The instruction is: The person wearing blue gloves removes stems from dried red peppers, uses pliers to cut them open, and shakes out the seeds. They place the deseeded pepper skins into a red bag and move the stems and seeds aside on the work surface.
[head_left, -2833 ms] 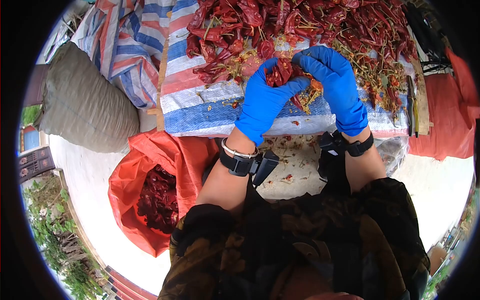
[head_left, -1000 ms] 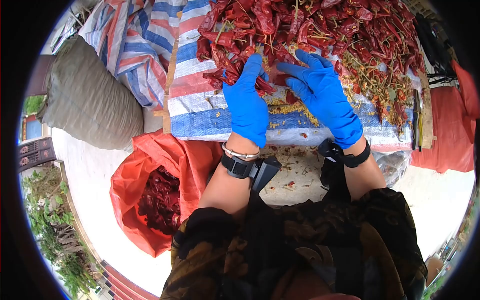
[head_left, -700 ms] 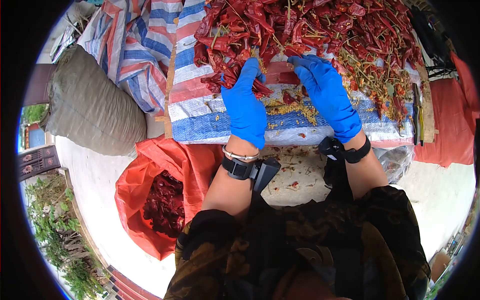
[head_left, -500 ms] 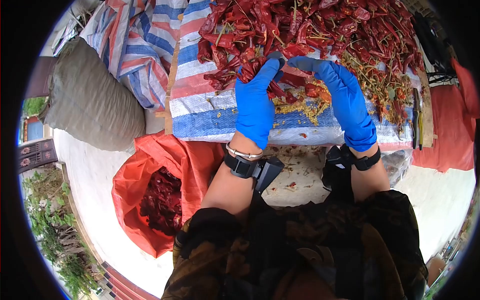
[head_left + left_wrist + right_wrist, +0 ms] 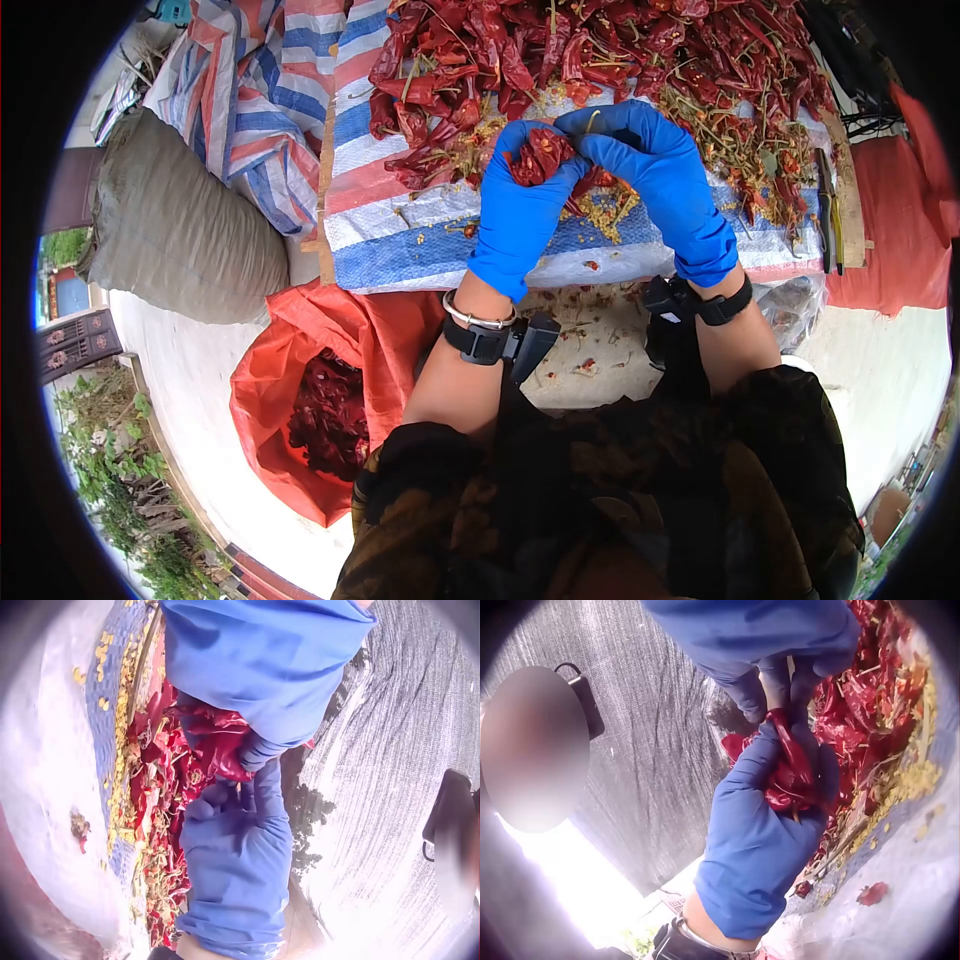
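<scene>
Both hands wear blue gloves and meet over the near part of the striped sheet. My left hand (image 5: 520,215) grips a dried red chili (image 5: 540,157), its fingers curled round the wrinkled pod. Against it, my right hand (image 5: 660,165) pinches the end of the chili with thumb and fingers; a pale curved stem shows by those fingertips. In the right wrist view the pod (image 5: 795,769) narrows upward from the left palm to the right fingertips. More red pod (image 5: 225,746) shows under the left glove in the left wrist view. Part of the chili is hidden by the fingers.
A heap of dried chilies (image 5: 600,50) covers the back of the striped sheet (image 5: 385,235). Yellow seeds (image 5: 605,215) and stems lie nearer. An orange-red sack (image 5: 400,350) with chilies stands at lower left, a full grey sack (image 5: 190,220) beyond it. Pen-like tools (image 5: 832,215) lie at right.
The hands were apart a second ago, the left at the heap's edge. The left has picked up a chili and come back; the right has closed in and now pinches its end.
</scene>
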The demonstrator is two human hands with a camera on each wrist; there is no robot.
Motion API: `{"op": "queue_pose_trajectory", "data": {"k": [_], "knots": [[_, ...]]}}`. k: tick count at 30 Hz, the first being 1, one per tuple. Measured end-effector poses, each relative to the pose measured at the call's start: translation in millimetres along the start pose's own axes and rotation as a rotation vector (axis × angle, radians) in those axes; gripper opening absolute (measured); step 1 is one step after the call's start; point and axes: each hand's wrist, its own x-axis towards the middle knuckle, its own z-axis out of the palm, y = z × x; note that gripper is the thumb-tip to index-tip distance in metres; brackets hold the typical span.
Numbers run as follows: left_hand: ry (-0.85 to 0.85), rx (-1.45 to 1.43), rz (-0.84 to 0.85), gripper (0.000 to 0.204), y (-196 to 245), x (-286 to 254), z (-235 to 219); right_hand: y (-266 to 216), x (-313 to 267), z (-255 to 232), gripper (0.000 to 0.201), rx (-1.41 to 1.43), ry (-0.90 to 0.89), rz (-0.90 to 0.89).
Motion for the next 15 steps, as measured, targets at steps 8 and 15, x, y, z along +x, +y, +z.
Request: {"op": "queue_pose_trajectory", "data": {"k": [8,15], "knots": [[-0.106,0.125,0.135,0.029,3.7,-7.8,5.5,5.1,1.1,-20.5,0.013,0.254,-0.036,0.339],[-0.198,0.189,0.316,0.027,1.1,-11.9,12.3,14.3,-0.9,-14.0,0.016,0.832,0.125,0.603]]}}
